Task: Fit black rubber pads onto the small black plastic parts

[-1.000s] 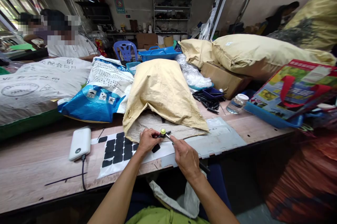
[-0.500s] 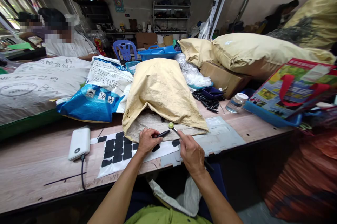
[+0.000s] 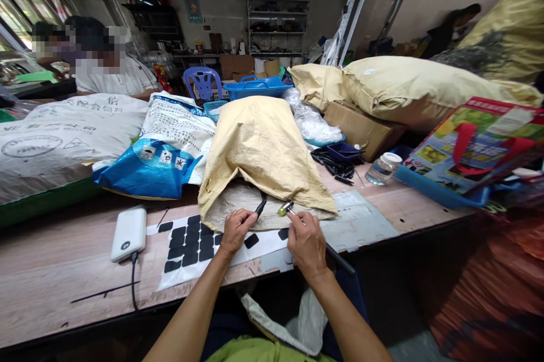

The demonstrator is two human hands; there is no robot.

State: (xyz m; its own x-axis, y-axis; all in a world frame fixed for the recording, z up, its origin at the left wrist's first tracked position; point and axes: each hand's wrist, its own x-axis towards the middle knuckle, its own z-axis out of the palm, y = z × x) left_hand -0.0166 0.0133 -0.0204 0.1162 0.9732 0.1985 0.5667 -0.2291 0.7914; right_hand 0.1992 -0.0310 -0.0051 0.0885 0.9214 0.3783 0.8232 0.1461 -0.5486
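Observation:
My left hand (image 3: 234, 231) pinches a slim black pen-like piece (image 3: 260, 208), tilted with its tip up, at the mouth of a beige woven sack (image 3: 263, 141). A small mallet (image 3: 285, 208) with a yellow-green and metal head is gripped in my right hand (image 3: 308, 244). Its dark handle sticks out below my palm over the table edge. The mallet head is close to the black piece but apart from it. Under my hands lies a white sheet (image 3: 168, 278) with rows of black rounded patches. One black patch (image 3: 251, 241) lies between my hands.
A white power bank (image 3: 128, 231) with a cable lies at left. Blue-white (image 3: 159, 152) and white (image 3: 68, 147) sacks stand behind it. Black pieces (image 3: 334, 166), a small jar (image 3: 383, 169) and a blue tray (image 3: 442, 186) are at right. Co-workers sit at back left.
My left hand has turned the black piece from nearly flat to a steeper tilt. My right hand has rotated the mallet, its head shifting slightly right and its handle now showing more.

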